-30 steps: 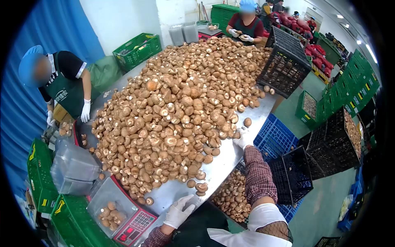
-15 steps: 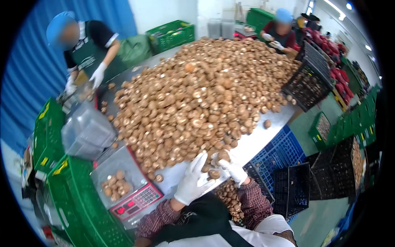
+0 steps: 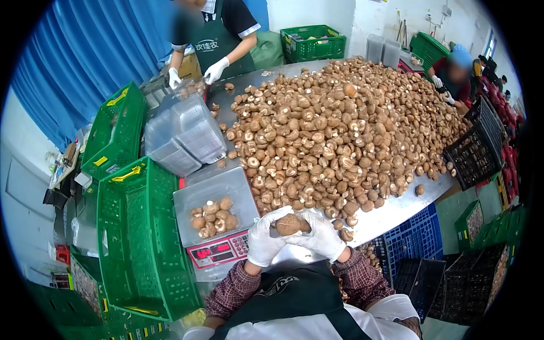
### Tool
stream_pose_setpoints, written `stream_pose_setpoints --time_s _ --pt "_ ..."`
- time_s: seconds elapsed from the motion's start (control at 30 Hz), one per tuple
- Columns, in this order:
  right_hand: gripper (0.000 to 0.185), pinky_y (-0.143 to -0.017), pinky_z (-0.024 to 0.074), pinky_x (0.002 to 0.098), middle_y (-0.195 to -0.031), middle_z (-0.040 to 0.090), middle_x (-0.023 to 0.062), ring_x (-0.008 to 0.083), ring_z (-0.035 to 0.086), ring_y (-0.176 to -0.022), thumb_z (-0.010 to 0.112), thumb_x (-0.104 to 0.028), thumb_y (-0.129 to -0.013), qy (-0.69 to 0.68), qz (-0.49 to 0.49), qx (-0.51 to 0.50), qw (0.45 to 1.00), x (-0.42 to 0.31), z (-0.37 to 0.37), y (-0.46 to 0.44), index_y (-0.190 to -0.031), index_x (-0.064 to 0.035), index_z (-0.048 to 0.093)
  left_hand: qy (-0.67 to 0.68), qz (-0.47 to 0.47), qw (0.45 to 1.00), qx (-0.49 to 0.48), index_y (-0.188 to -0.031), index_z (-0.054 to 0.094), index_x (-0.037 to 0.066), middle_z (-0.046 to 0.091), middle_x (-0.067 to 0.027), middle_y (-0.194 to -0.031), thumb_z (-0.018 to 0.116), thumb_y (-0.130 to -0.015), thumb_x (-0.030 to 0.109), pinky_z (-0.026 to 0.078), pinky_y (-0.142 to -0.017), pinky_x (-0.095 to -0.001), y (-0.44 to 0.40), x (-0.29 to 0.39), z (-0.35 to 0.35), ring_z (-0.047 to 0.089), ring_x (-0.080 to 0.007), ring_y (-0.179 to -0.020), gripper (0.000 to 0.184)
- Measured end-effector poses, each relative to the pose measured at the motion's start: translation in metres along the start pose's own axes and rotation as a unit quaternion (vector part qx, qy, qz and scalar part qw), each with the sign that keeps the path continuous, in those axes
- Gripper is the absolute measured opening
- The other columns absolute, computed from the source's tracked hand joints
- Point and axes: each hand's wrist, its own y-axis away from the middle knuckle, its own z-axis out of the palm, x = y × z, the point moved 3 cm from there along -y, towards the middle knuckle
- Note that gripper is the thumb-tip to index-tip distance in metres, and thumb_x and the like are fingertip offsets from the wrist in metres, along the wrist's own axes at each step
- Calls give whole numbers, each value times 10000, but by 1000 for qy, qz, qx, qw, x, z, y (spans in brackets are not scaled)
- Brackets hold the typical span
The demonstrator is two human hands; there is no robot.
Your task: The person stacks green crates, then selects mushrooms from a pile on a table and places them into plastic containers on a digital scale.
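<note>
Mushrooms [image 3: 288, 225] sat near, gripped in the curled fingers of your left hand [image 3: 265, 242] and right hand [image 3: 322, 237]; a batch [image 3: 214, 218] lay on the scale [image 3: 218, 251] at left, a big pile [image 3: 323, 136] remained farther off.

Mushroom pile [image 3: 340, 141] is blocking fwd reach, scale [image 3: 211, 256] is crowding L side, bare tabletop strip [image 3: 396, 216] is leaving room R.

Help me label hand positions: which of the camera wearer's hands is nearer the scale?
Left. The left hand is close to the right side of the scale; the right hand is farther right, beyond a mushroom between them.
</note>
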Motion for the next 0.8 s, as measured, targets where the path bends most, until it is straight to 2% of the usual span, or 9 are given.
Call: stream_pose_setpoints --time_s 0.2,0.33,0.43,0.5,0.53,0.57,0.67,0.77,0.8 --pt "558 -823 517 357 -1038 653 189 320 649 -954 813 -362 -730 -27 -4 54 998 -3 -5 13 -1117 -19 602 16 75 997 -21 -1052 649 48 704 -107 -1016 884 -610 129 533 -849 -314 -3 4 6 680 -223 -958 506" --pt "566 -800 524 339 -1029 659 176 297 659 -919 820 -360 -717 -30 67 63 995 -4 -14 31 -1112 -16 605 34 110 991 -63 -998 648 52 706 -107 -979 851 -613 75 537 -818 -327 -2 3 20 685 -238 -913 436" --pt "585 -733 508 372 -920 634 161 316 644 -842 838 -416 -674 4 76 160 984 7 -19 55 -1029 -22 590 23 172 977 -122 -1003 619 58 692 -117 -1019 829 -623 103 528 -824 -361 -2 12 51 674 -263 -928 436" --pt "553 -698 493 383 -856 606 157 324 625 -786 829 -425 -680 -4 143 173 975 17 -29 78 -960 -21 576 -12 192 961 -201 -1024 580 65 676 -116 -1062 822 -650 188 512 -843 -379 5 15 78 660 -274 -952 462" --pt "539 -710 498 378 -871 616 159 320 633 -802 815 -427 -696 -12 165 173 971 31 -30 95 -975 -26 586 -10 161 938 -308 -1231 543 76 579 -166 -1248 807 -687 302 472 -911 -414 10 8 95 575 -329 -1130 645" --pt "527 -722 503 374 -886 627 162 316 641 -818 801 -428 -712 -23 183 171 968 43 -32 113 -990 -30 596 3 172 931 -322 -1231 543 76 579 -166 -1248 807 -687 302 472 -911 -414 19 8 107 575 -329 -1130 645" --pt "540 -811 522 357 -1016 673 164 291 670 -914 748 -449 -751 -73 343 194 916 80 -47 176 -1111 -68 621 2 132 882 -452 -1488 252 65 295 -252 -1467 809 -693 398 295 -1120 -433 38 13 136 292 -414 -1370 1026" --pt "625 -834 517 365 -992 690 147 275 675 -906 737 -523 -733 -33 489 229 841 142 -47 245 -1146 -70 614 -5 77 861 -503 -1429 299 -47 351 -259 -1434 819 -698 405 297 -1124 -406 40 -3 147 326 -387 -1363 1005" --pt "695 -886 501 372 -1076 667 176 295 656 -981 734 -539 -728 -17 565 158 810 142 -56 251 -1219 -71 581 -3 80 858 -507 -1429 299 -47 351 -259 -1434 819 -698 405 297 -1124 -406 36 -6 147 326 -387 -1363 1005"
